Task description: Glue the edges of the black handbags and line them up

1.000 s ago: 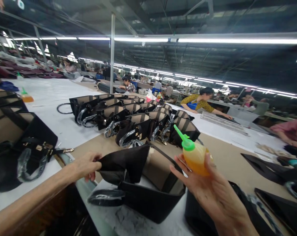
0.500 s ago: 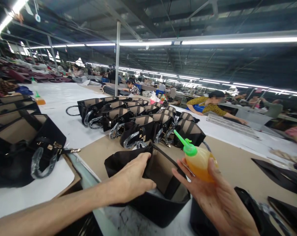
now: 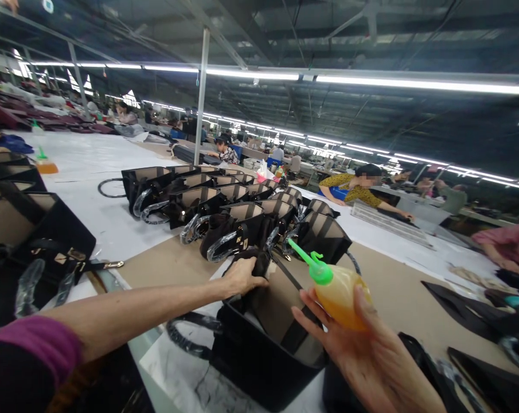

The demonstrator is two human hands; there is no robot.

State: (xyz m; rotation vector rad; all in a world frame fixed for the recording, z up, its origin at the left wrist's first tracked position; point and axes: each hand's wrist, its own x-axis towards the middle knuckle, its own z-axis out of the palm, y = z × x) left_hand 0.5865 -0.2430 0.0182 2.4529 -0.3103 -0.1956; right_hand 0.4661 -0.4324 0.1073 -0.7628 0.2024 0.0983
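A black handbag [image 3: 263, 361] with a beige lining stands in front of me, its mouth facing up. At its far left edge my left hand [image 3: 242, 277] grips the black fabric, thumb toward the inside. One plastic-wrapped handle [image 3: 190, 335] sticks out at the bag's left. In my right hand [image 3: 362, 350] lies a squeeze bottle [image 3: 339, 292] with a green spout, holding amber liquid. The thumb and palm support it, tilted so the spout points up and left, over the bag's right edge.
Several similar black handbags [image 3: 237, 218] stand in rows beyond, and more black bags [image 3: 39, 229] are at left. Another green-capped bottle [image 3: 46, 163] stands far left. Flat black pieces [image 3: 461, 310] lie right. A co-worker in a yellow top [image 3: 358, 186] leans over the table.
The handbag has turned, and its wrapped handle now shows at the left. My left hand has closed on its far edge. The bottle stays in my right hand.
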